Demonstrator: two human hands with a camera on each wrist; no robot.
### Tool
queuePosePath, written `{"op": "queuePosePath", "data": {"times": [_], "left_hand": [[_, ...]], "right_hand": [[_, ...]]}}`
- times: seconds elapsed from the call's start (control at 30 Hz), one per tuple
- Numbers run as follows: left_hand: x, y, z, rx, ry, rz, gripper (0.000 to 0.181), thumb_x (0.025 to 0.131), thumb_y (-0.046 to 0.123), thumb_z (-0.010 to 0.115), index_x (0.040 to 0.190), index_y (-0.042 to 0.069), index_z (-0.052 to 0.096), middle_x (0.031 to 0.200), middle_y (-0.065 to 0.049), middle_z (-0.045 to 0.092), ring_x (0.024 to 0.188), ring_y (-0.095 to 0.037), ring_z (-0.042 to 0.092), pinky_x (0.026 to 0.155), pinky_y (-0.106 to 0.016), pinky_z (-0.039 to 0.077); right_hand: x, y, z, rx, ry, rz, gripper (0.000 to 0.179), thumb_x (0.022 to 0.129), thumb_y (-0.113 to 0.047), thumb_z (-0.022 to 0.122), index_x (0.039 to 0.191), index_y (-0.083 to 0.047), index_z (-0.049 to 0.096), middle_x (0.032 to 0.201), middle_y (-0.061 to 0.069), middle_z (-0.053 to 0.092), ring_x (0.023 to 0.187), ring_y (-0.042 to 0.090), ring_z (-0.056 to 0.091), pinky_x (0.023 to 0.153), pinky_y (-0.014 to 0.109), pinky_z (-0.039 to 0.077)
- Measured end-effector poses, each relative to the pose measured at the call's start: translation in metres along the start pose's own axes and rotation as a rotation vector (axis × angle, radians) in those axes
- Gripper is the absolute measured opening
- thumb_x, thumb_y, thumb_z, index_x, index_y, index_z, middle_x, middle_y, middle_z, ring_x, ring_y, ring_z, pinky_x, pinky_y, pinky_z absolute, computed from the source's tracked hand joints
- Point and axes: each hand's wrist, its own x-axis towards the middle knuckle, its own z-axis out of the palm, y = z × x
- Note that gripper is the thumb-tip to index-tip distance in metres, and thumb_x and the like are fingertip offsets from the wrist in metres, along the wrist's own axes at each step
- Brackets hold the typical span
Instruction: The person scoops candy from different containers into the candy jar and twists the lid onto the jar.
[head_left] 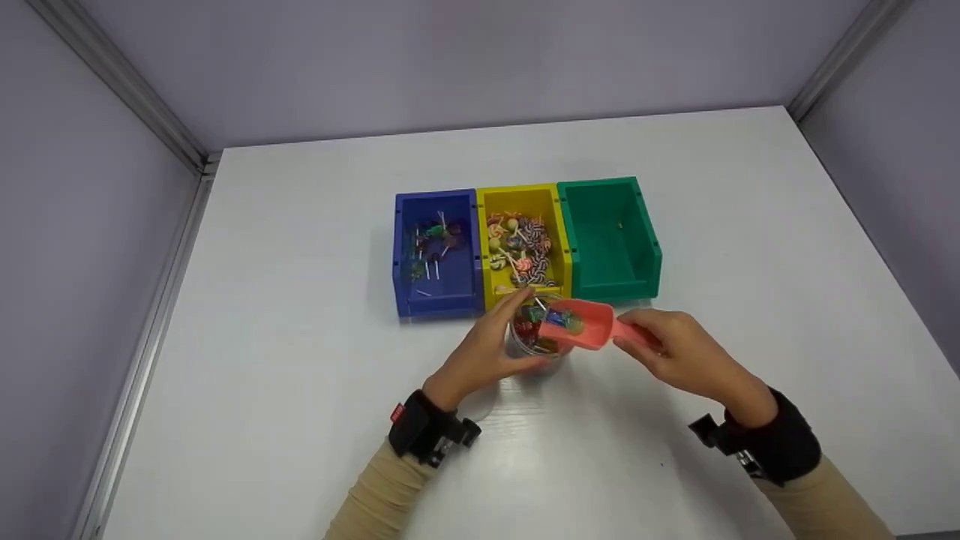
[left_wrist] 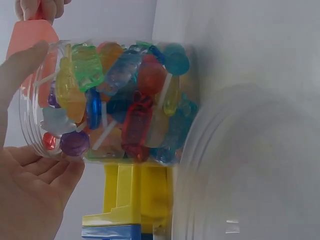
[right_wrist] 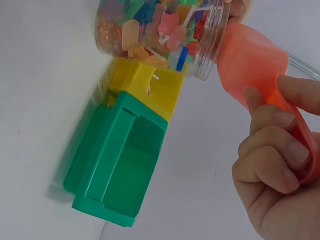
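Note:
A clear plastic jar (left_wrist: pixel 120 110) full of translucent candy-shaped pieces and lollipops stands in front of the yellow bin. My left hand (head_left: pixel 487 349) holds it around the rim, thumb on one side and fingers on the other. With my right hand (head_left: pixel 679 349) I grip the handle of a coral-red scoop (head_left: pixel 589 322). The scoop's front edge is over the jar's mouth, and a few blue and green pieces (head_left: pixel 562 320) lie in it. In the right wrist view my fingers (right_wrist: pixel 267 165) curl round the scoop's handle.
Behind the jar, side by side, stand a blue bin (head_left: pixel 439 304) with some dark and green lollipops, a yellow bin (head_left: pixel 525 196) with many striped lollipops, and a green bin (head_left: pixel 607 225). A clear round lid-like disc (left_wrist: pixel 260 165) lies on the white table (head_left: pixel 262 337) near my left wrist.

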Motion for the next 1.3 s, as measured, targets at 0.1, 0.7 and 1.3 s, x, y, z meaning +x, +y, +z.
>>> {"op": "queuePosePath", "data": {"times": [0.1, 0.7, 1.3], "left_hand": [[0.0, 0.0, 0.001, -0.01, 0.008, -0.02, 0.089, 0.081, 0.035, 0.077, 0.152, 0.014, 0.028, 0.158, -0.009, 0.032, 0.147, -0.026, 0.033, 0.12, -0.045, 0.034], [0.0, -0.003, 0.002, -0.046, 0.023, -0.018, 0.087, 0.079, 0.036, 0.079, 0.15, 0.015, 0.032, 0.156, -0.007, 0.037, 0.144, -0.023, 0.038, 0.119, -0.042, 0.036], [-0.001, -0.005, 0.003, -0.079, 0.02, -0.003, 0.087, 0.081, 0.033, 0.078, 0.151, 0.013, 0.031, 0.156, -0.007, 0.036, 0.144, -0.022, 0.037, 0.12, -0.04, 0.034]], "right_hand": [[0.002, 0.0, -0.006, -0.028, -0.046, 0.001, 0.02, 0.092, -0.017, 0.065, 0.104, -0.003, 0.068, 0.067, -0.002, 0.057, 0.061, 0.002, 0.042, 0.055, 0.015, 0.041], [0.018, -0.02, -0.03, -0.197, -0.199, -0.006, 0.024, 0.093, -0.024, 0.064, 0.104, -0.003, 0.069, 0.072, 0.001, 0.066, 0.061, 0.005, 0.048, 0.057, 0.016, 0.046], [0.029, -0.041, -0.051, -0.352, -0.192, -0.063, 0.015, 0.086, -0.02, 0.071, 0.085, -0.005, 0.07, 0.064, 0.001, 0.065, 0.055, 0.006, 0.046, 0.054, 0.018, 0.044]]}}
